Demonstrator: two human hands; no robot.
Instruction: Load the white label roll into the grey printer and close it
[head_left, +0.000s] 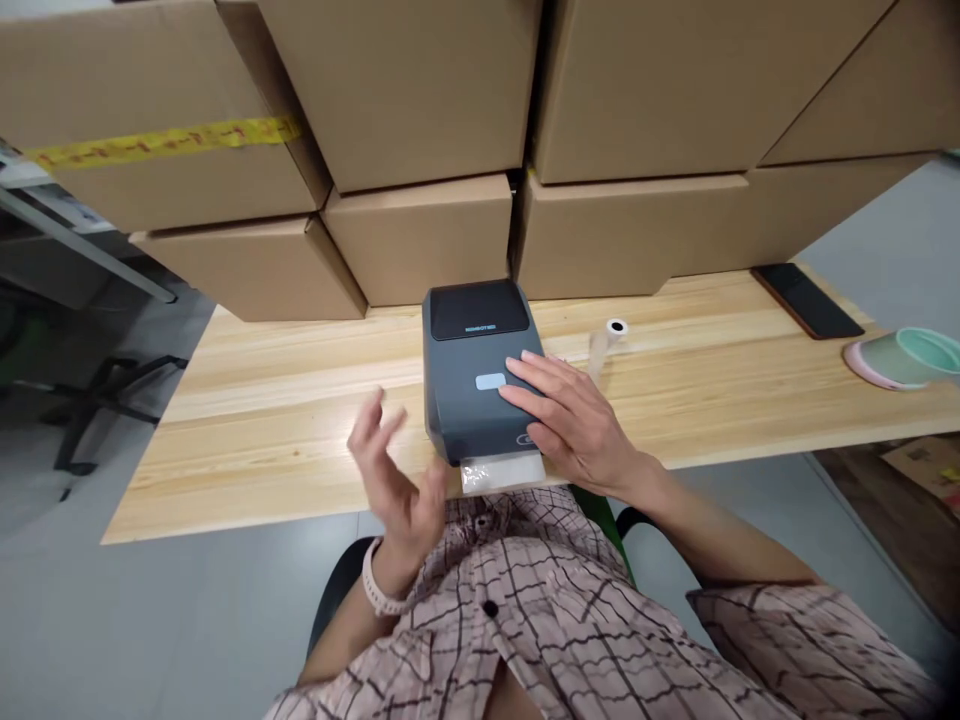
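A dark grey label printer (457, 400) with a black window stands on the wooden table before me. On its top is a light blue button (490, 382). From its front slot a white label strip (502, 472) sticks out over the table edge. My right hand (574, 420) lies flat along the printer's right side, its fingertips on the lid beside the button. To the left of the printer, my left hand (397, 480) is raised with fingers apart, slightly blurred, holding nothing. Behind my right hand lies a small white paper roll (616, 328) with a loose tail.
Stacked cardboard boxes (420, 240) line the back of the wooden table (247, 400). At the right are a dark phone (808, 300) and a mint-green cup (904, 358) on a pink base. A black chair base (105, 385) stands on the floor at left.
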